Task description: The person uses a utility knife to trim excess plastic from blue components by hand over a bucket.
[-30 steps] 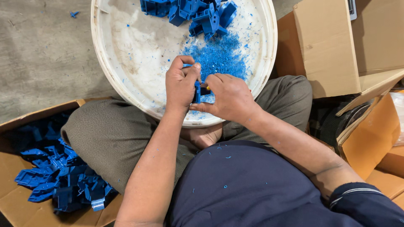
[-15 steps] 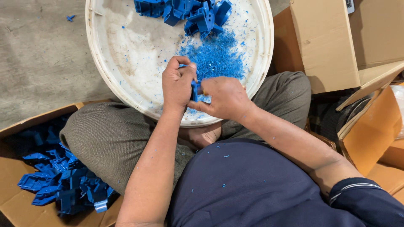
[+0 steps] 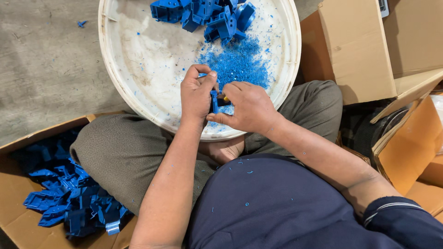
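Left hand (image 3: pixel 197 97) raised with forearm running up from the lower frame, fingers curled and thumb pressed against the fingertips in a pinch. Right hand (image 3: pixel 247 108) just beside it, knuckles up, fingers bent inward toward the left thumb, the two hands touching; right forearm extends diagonally from the lower right, sleeve at the elbow

Matt blue plastic parts (image 3: pixel 203 14) lie in a scuffed white plastic tub (image 3: pixel 138 69) beside plain brown cardboard boxes (image 3: pixel 360 50)

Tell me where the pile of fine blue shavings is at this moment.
In the head view the blue shavings lie inside the white round tray, right of its centre, just below the heap of blue plastic parts and above both hands.
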